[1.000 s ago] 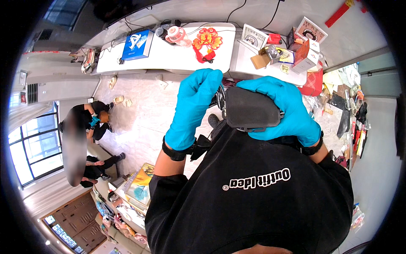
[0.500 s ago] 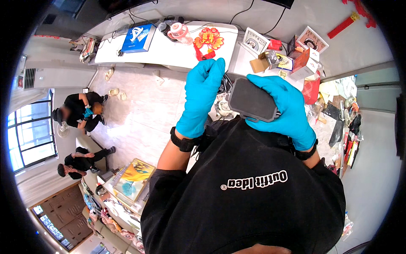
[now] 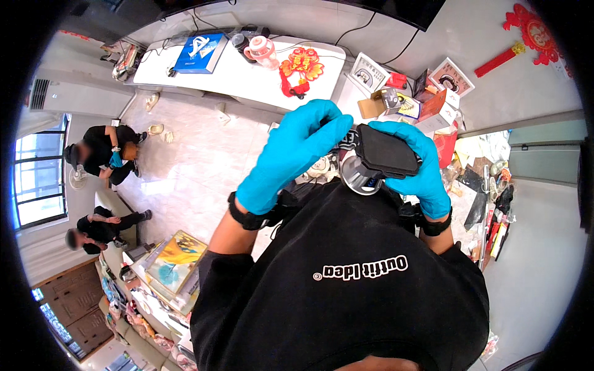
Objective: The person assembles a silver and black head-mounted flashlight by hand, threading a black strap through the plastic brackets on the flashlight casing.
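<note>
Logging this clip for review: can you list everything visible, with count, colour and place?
flat black rectangular device: one, black, held in front of the chest
round silver metal part: one, silver, under the device
long white table: one, white, top centre
blue book: one, blue, table's left part
pink lidded cup: one, pink, table centre
red paper ornament: one, red and gold, table's right part
cardboard boxes: several, mixed colours, upper right
crouching people: two, dark clothes, floor at left
left hand: blue glove, fingertips at the device's edge
right hand: blue glove, gripping the device
</note>
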Tool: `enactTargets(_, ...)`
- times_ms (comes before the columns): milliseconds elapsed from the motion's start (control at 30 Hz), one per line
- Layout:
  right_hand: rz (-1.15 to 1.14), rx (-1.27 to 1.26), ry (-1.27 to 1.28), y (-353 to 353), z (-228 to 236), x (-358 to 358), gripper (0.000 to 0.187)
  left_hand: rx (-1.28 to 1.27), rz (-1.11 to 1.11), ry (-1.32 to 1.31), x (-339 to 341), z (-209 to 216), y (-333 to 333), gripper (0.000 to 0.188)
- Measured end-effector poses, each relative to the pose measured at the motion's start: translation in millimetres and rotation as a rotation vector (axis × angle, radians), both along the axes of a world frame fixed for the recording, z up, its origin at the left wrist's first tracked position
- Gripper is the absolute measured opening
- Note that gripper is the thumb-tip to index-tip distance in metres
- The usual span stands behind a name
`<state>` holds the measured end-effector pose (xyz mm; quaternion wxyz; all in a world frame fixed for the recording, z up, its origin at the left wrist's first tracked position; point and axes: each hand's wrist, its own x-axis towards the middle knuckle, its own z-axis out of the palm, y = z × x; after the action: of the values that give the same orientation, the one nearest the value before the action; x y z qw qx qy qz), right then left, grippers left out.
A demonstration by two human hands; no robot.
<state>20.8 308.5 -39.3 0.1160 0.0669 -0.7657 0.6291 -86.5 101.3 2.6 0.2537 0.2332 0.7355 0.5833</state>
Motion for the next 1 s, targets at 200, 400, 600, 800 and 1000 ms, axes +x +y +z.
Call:
enactTargets(200,0.093,-0.105,-0.092,8,6,2,0.069,0.135,-0.211,0.247,-18,13,-14,0.042)
enactTargets(400,0.126,-0.27,-0.057,-2,5,-5,0.075,0.256,-0.191,0.368,1,4,-4,0.094)
enactTargets(600,0.076,-0.368,-0.147,-14,6,-7,0.07,0.178,-0.023,0.603,4,14,-14,0.044)
enactTargets(800,0.242,-0.4,-0.15,-10,5,-10,0.071,0.038,-0.24,0.564,-5,38,-21,0.026)
enactTargets(1000,0.21,-0.309,-0.123,-12,7,-8,0.065,-0.052,-0.251,0.547,-2,53,-20,0.03)
